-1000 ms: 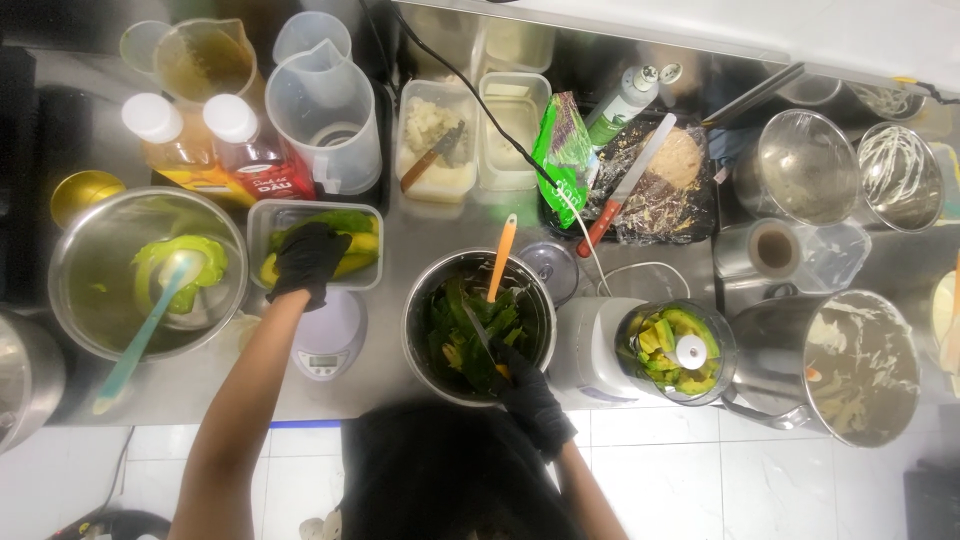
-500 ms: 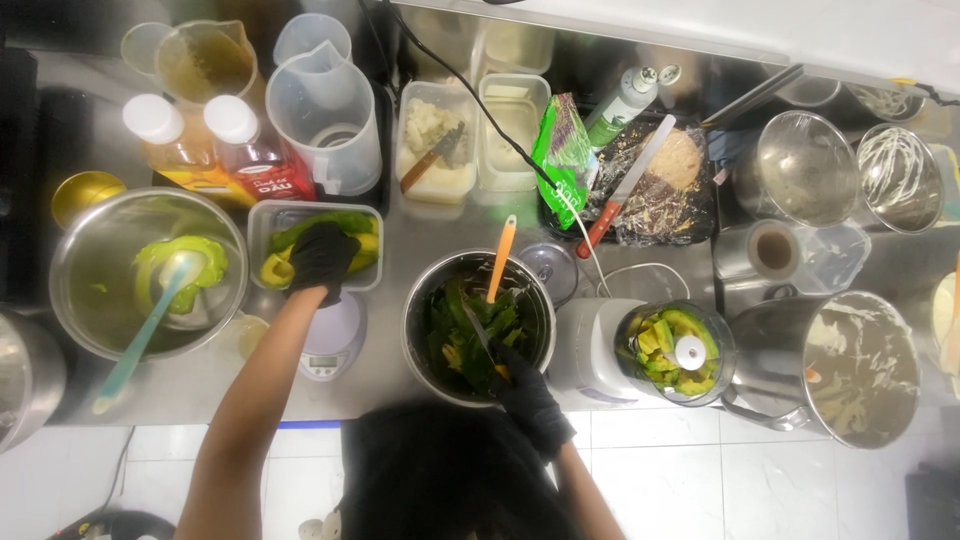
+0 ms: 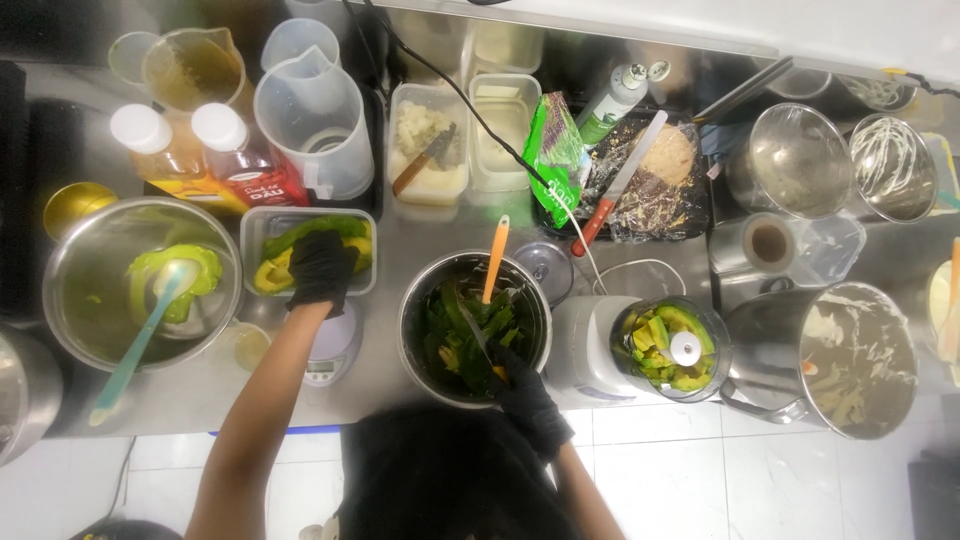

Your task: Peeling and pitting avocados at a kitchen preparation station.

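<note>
Right, landmark = steel bowl of avocado skins (image 3: 474, 325), mid-bench (image 3: 420, 225). Left hand (image 3: 320, 268), black glove, sits in the clear tray of avocado halves (image 3: 270, 272) just left of the bowl, fingers curled down on a half; can't tell if it's gripped. Right hand (image 3: 525, 392) at the bowl's near rim, pinched round a small knife (image 3: 478, 343) w/ blade over the skins. Halves prob soft, slippery, bruise easy: cup from the skin side. Blender cup (image 3: 668, 347) right of the bowl.
</note>
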